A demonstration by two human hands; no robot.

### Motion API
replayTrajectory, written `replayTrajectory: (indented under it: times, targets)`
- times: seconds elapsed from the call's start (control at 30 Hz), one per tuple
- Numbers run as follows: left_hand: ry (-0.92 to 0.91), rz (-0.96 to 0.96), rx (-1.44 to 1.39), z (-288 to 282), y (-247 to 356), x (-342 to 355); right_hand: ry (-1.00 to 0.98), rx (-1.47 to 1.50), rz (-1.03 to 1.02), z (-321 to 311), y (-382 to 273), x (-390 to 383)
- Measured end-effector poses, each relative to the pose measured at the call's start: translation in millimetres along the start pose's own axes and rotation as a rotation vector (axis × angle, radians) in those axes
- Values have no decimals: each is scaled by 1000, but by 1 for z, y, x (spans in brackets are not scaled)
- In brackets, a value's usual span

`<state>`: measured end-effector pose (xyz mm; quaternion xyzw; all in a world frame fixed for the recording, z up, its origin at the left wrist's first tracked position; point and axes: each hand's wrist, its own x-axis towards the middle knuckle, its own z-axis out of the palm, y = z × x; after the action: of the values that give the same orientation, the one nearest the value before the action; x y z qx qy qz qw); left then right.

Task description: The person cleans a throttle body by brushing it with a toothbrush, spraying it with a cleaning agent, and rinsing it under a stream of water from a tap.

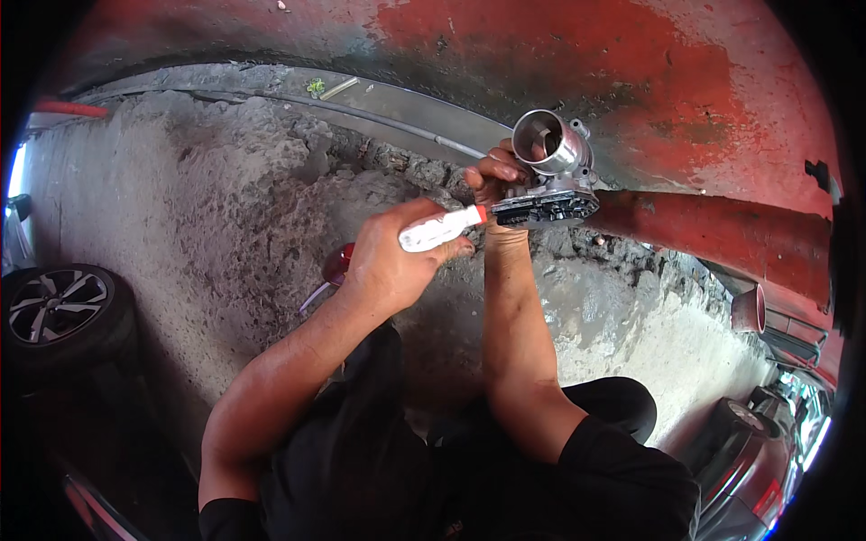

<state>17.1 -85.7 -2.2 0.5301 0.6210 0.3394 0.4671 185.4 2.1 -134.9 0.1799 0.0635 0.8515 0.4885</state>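
My left hand [386, 257] is closed around a small white squeeze bottle [435, 231] with a red tip. That tip points right, at the near edge of a metal throttle body [577, 149], very close to it; I cannot tell whether they touch. The throttle body has a round silver bore [546, 142] facing up toward me and a dark, black-coated underside [548, 209]. My right hand [496, 174] grips it from its left side, holding it up off the ground, with some fingers hidden behind it.
A red object [338, 263] lies partly hidden behind my left wrist. Rough, grimy concrete [244, 171] spreads below, bordered by a thin pipe [388, 120] and a worn red wall [541, 54]. A thick red beam [722, 239] runs right. Cars stand either side, with a wheel [59, 307] at left.
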Motion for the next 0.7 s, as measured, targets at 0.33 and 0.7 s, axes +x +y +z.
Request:
replayTrajectory:
  times: [0.33, 0.7]
  targets:
    - [-3, 96, 239, 0, 0, 4, 33, -23, -50, -3, 4, 4]
    - [29, 235, 266, 7, 16, -6, 43, 63, -48, -5, -15, -15]
